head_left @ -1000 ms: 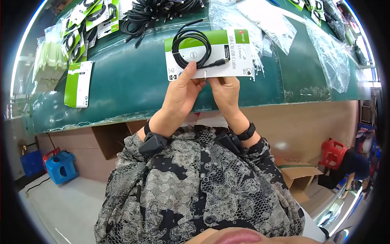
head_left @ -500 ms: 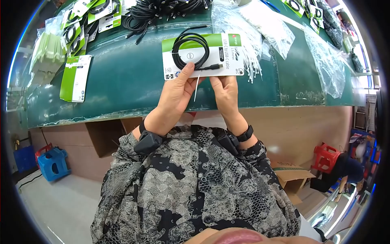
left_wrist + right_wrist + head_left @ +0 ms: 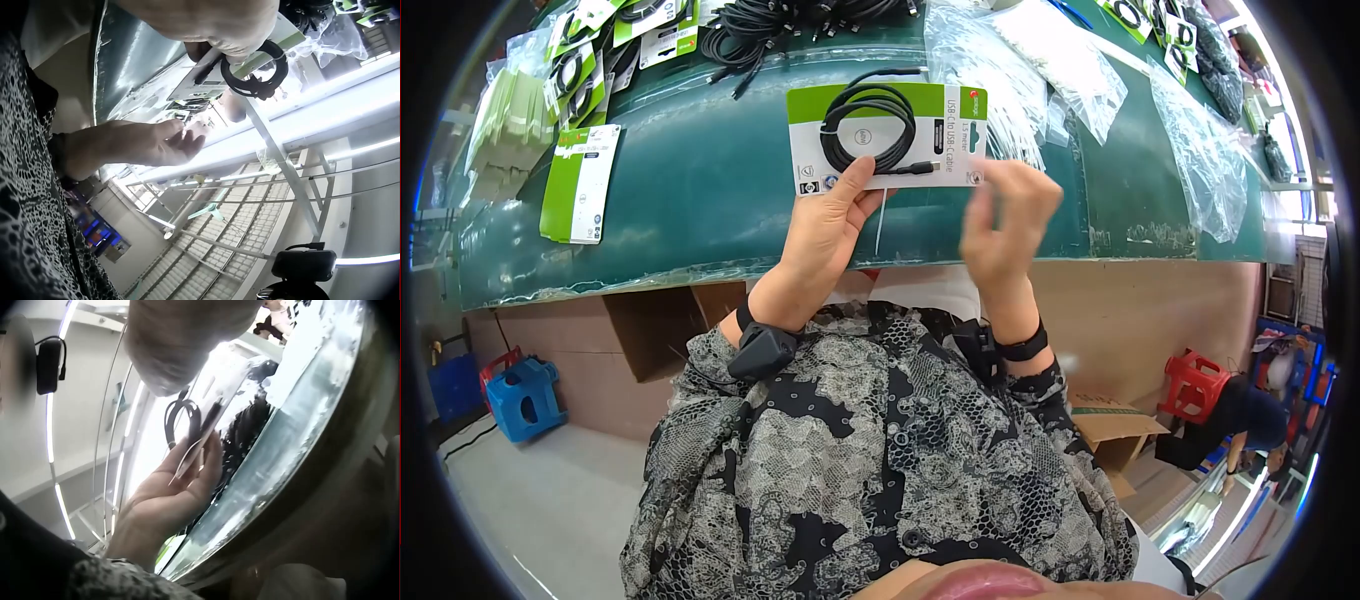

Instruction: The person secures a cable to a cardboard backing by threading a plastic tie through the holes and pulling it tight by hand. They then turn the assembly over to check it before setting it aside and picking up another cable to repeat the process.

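As the card [image 3: 884, 140] stretches sideways, hang-hole [image 3: 974, 138] rightward, left hand [image 3: 828, 218] pinches it, right hand [image 3: 1012, 216] half-bent, empty.

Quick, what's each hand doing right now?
Left hand: holding the cable card.
Right hand: open, loosely bent, blurry, nothing seen in it.
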`<control>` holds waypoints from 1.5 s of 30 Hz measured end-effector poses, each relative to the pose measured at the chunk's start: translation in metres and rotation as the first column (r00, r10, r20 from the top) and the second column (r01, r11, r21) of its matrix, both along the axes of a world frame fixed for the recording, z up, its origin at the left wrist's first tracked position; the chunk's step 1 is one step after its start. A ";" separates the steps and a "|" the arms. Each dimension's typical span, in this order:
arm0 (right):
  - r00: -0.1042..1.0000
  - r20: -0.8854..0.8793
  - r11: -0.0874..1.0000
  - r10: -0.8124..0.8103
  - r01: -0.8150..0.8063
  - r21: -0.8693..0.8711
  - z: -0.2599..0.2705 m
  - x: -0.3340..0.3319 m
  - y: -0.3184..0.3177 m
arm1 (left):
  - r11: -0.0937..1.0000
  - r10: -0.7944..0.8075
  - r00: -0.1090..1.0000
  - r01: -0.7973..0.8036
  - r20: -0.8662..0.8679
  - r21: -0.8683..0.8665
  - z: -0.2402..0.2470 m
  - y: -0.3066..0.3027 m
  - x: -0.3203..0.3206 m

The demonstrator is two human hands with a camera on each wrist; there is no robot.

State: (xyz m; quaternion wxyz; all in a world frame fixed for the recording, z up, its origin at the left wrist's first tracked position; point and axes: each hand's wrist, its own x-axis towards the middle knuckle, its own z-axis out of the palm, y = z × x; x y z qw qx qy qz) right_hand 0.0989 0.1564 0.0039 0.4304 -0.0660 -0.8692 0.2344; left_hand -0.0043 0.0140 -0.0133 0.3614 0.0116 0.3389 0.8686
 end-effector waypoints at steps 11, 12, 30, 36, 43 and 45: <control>0.940 0.237 0.939 0.243 -0.290 0.187 -0.005 -0.018 0.000 | 0.999 -0.033 0.999 0.033 0.002 0.013 -0.013 -0.006 0.005; 0.939 0.224 0.933 0.260 -0.304 0.192 -0.005 -0.018 0.002 | 0.999 -0.025 1.000 0.026 -0.003 0.020 -0.012 -0.005 0.007; 0.959 0.074 0.940 0.273 -0.283 0.193 -0.011 -0.017 -0.010 | 0.979 0.048 0.933 -0.115 -0.356 -0.170 0.000 -0.010 0.013; 0.948 -0.062 0.942 0.313 -0.301 0.151 -0.016 -0.007 -0.015 | 0.966 0.160 0.061 -0.216 -0.985 0.144 0.014 -0.014 -0.008; 0.890 0.044 0.589 0.454 -0.262 -0.765 -0.037 0.007 -0.020 | 0.976 0.106 -0.106 -0.181 -0.989 0.124 0.039 -0.022 -0.015; 0.851 0.047 0.278 0.524 -0.119 -0.953 -0.038 0.011 -0.020 | 0.976 0.093 -0.149 -0.181 -0.984 0.120 0.043 -0.024 -0.019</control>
